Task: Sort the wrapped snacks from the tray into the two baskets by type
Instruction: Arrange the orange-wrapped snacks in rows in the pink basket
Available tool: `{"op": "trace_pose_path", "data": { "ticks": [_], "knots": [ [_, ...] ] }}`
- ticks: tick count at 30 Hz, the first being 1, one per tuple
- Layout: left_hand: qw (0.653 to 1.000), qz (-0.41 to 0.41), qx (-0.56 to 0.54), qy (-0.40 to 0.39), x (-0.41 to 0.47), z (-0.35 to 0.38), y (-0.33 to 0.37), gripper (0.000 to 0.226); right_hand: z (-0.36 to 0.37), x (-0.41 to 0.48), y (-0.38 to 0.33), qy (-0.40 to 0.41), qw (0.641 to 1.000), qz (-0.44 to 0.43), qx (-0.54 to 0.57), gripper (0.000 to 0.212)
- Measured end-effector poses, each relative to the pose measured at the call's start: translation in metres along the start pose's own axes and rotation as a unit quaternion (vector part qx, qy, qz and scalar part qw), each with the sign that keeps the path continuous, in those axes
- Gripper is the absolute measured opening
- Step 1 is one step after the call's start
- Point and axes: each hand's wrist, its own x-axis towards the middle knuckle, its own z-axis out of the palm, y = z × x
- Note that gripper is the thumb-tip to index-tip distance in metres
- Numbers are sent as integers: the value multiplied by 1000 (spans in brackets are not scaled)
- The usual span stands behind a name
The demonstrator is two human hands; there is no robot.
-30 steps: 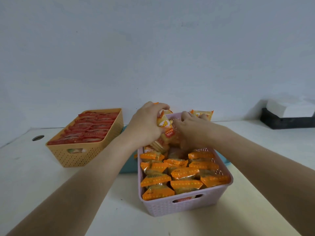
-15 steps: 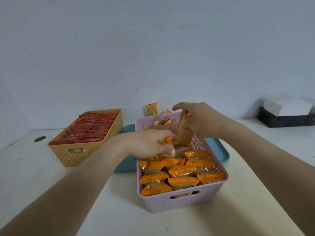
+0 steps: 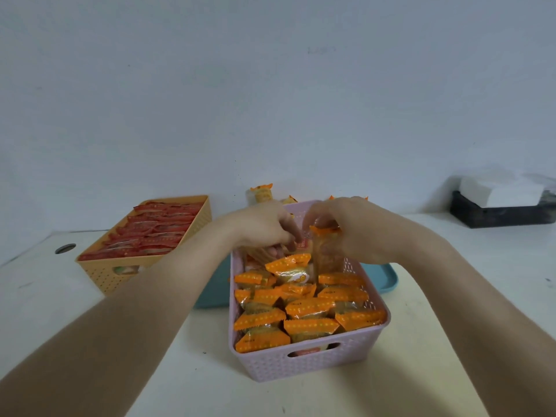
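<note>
A pink basket (image 3: 304, 364) in front of me is packed with several orange-wrapped snacks (image 3: 310, 307) in rows. My right hand (image 3: 358, 230) grips one orange-wrapped snack (image 3: 326, 254) upright over the basket's far half. My left hand (image 3: 264, 225) reaches into the far left corner, its fingers curled on wrappers there; the exact hold is hidden. An orange basket (image 3: 102, 270) at the left is full of red-wrapped snacks (image 3: 153, 233). A blue tray (image 3: 386, 276) lies under and behind the pink basket. A few orange snacks (image 3: 261, 194) stand on it by the wall.
A black holder with white paper (image 3: 502, 206) sits at the far right on the white table. A round cable hole (image 3: 65, 248) lies at the left edge. The wall rises close behind the baskets.
My right hand has come down and closer with its snack into the pink basket. My left hand has moved up toward the basket's far left corner.
</note>
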Motion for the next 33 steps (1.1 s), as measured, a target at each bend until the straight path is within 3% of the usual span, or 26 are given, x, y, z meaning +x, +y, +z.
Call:
{"op": "trace_pose_path", "data": {
  "ticks": [4,8,14,18,23,26,30,33],
  "knots": [
    [980,25,186,-69,18,19,13,10,4,3,0,-22,1000,-13,-14,27],
    [974,7,213,-72,28,29,15,24,3,6,4,-52,998,-25,-21,19],
    [980,68,181,-48,22,28,18,30,-1,12,11,-152,988,-32,-14,13],
    [981,83,174,-17,21,26,10,13,-2,12,12,-176,983,-42,12,13],
    [990,51,46,119,11,23,-1,29,-5,9,14,-155,985,-34,73,20],
    [987,34,48,151,0,23,-8,43,-3,7,10,-193,980,-17,42,30],
    [992,19,35,119,-10,18,-9,34,8,10,3,-152,987,-31,-32,19],
    [998,-1,13,69,-16,11,-9,32,9,11,2,-125,991,-8,-37,24]
  ]
}}
